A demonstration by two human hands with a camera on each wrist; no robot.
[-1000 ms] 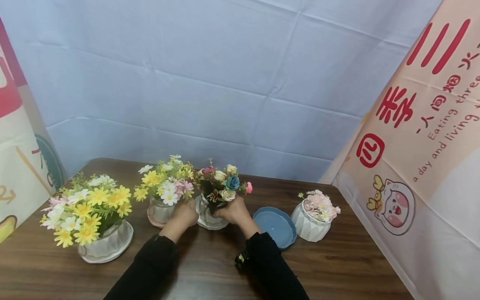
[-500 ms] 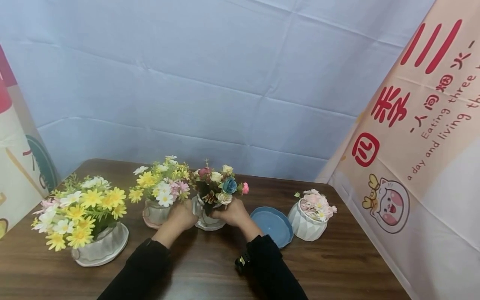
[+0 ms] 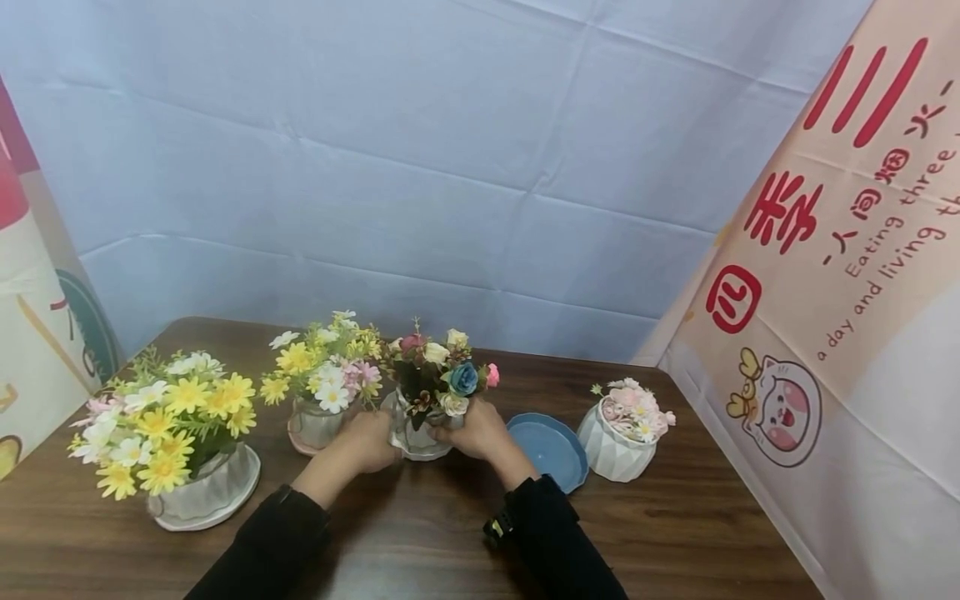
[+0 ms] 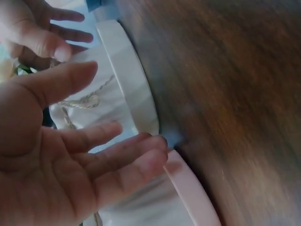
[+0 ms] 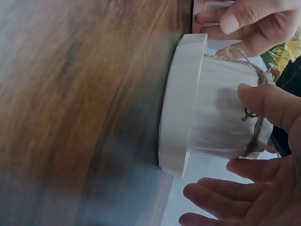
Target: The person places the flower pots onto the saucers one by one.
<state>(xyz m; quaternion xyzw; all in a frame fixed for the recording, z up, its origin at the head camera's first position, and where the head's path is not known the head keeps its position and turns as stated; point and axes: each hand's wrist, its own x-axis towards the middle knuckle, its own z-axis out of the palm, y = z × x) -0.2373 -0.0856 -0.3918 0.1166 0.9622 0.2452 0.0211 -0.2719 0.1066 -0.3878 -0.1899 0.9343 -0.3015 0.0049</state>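
In the head view a white pot (image 3: 427,439) holds a bouquet of small roses (image 3: 437,354), one blue and one pink among cream ones. Seen in the right wrist view, the pot stands in a white saucer (image 5: 178,106) with twine (image 5: 257,129) tied round it. My left hand (image 3: 369,442) is at its left side, fingers extended and spread in the left wrist view. At the right side is my right hand (image 3: 477,431), thumb and fingers loosely apart around the pot; whether they touch it I cannot tell.
Left of the hands stand a daisy pot (image 3: 318,421) on a pink saucer and a larger yellow-and-white flower pot (image 3: 206,492) on a white saucer. To the right are a blue saucer (image 3: 551,450) and a white faceted pot (image 3: 618,450) with pink flowers. Cloth hangs behind the table.
Both hands have loosened and drawn slightly apart from the rose pot. The right forearm has shifted a little to the right. The pot stays in about the same place.
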